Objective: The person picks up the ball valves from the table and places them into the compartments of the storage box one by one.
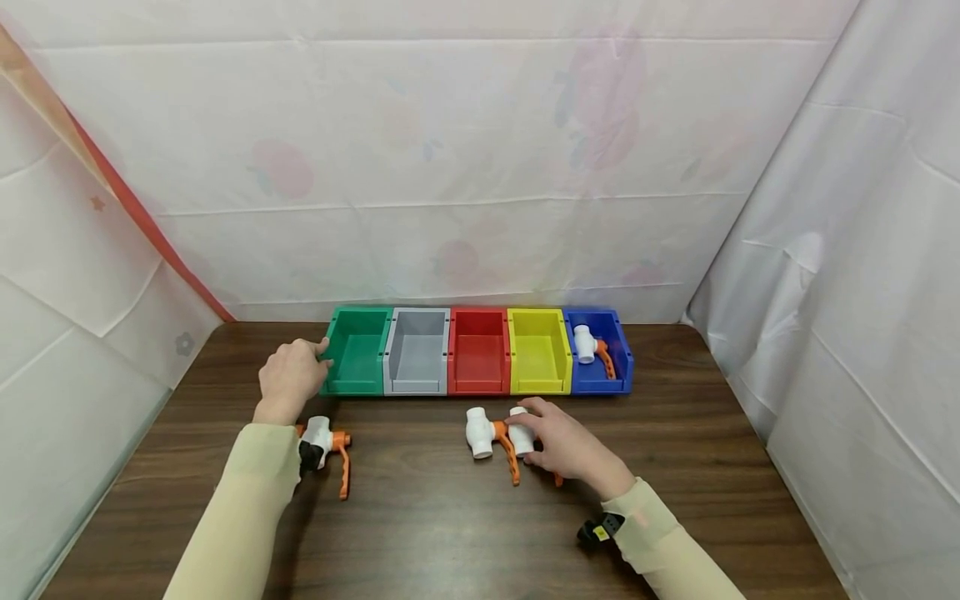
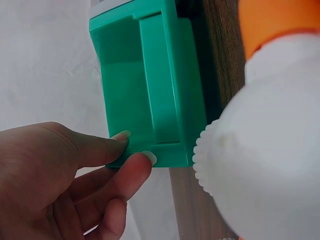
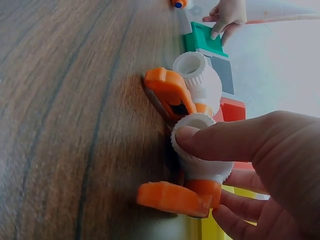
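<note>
My left hand (image 1: 291, 375) is at the left end of the bin row, its thumb and index finger pinching the side rim of the green bin (image 2: 165, 75). A white ball valve (image 1: 520, 435) with an orange handle lies on the table under my right hand (image 1: 567, 442), which grips it with the thumb across one socket end (image 3: 195, 121). Just left of it, close beside, lies a second ball valve (image 1: 480, 433) of the same kind. Another ball valve (image 1: 318, 432) lies by my left wrist, partly hidden by the sleeve and wrist camera.
Grey (image 1: 416, 387), red (image 1: 478, 387), yellow (image 1: 540, 387) and blue (image 1: 602, 387) bins continue the row to the right of the green one. One ball valve (image 1: 585, 344) lies in the blue bin. White curtains (image 1: 450, 167) hang behind and beside the wooden table (image 1: 420, 533).
</note>
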Demonstrator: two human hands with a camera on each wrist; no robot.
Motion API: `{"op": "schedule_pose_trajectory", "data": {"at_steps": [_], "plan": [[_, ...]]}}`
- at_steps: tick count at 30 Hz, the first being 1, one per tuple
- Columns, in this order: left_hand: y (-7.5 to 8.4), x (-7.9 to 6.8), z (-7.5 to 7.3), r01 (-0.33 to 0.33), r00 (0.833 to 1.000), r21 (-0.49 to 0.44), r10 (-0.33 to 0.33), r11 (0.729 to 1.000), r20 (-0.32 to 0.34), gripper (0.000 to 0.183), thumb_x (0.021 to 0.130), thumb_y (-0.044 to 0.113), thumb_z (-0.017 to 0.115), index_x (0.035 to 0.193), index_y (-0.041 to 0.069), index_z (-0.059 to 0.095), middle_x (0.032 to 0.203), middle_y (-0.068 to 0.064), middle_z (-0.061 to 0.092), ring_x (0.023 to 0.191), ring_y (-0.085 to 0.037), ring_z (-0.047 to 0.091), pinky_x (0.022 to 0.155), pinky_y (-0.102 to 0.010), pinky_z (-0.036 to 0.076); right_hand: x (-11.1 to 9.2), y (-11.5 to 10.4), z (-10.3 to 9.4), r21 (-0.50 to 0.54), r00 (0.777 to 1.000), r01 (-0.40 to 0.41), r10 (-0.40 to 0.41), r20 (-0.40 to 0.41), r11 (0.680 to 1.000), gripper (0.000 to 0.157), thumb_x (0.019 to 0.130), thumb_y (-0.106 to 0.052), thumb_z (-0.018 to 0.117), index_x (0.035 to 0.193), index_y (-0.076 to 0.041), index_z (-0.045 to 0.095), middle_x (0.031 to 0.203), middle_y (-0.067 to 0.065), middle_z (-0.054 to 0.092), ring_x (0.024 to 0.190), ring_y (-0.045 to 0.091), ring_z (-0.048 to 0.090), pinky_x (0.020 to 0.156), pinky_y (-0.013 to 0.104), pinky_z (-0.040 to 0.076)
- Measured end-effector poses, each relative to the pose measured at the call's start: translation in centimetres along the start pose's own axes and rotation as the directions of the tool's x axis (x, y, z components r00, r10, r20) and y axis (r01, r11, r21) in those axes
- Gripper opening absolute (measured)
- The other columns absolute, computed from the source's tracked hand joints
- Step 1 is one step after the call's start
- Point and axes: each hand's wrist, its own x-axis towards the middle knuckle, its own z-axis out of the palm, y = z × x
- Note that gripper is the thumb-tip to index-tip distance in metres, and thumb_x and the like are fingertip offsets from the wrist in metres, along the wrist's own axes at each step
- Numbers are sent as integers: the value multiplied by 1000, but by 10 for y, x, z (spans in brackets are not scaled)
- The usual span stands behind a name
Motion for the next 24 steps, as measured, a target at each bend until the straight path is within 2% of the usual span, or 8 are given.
{"op": "schedule_pose_trajectory", "data": {"at_steps": [6, 13, 24], "plan": [[-1, 1, 2, -1, 1000, 5, 1, 1000, -1, 50, 99, 22, 63, 145, 9, 50, 129, -30, 58, 53, -28, 49, 47, -37, 37, 1, 0, 0, 1, 1000, 2, -2, -16, 1000, 53, 82, -19, 84, 131, -19, 64, 142, 10, 48, 120, 25, 52, 98, 44, 48], [-1, 0, 2, 6, 1000, 5, -6, 1000, 0, 50, 99, 22, 63, 146, 9, 49, 124, -31, 60, 51, -28, 46, 45, -37, 36, 0, 0, 1, -3, 999, 7, -7, -33, 1000, 51, 82, -18, 83, 130, -18, 65, 141, 10, 49, 119, 24, 54, 98, 43, 48], [-2, 2, 3, 11, 1000, 5, -11, 1000, -3, 50, 99, 23, 63, 145, 9, 50, 128, -31, 58, 52, -27, 49, 46, -37, 37, -3, 5, 0, 9, 998, 3, -3, -70, 1000, 53, 81, -21, 84, 131, -20, 65, 139, 6, 50, 114, 20, 55, 97, 41, 48]]}}
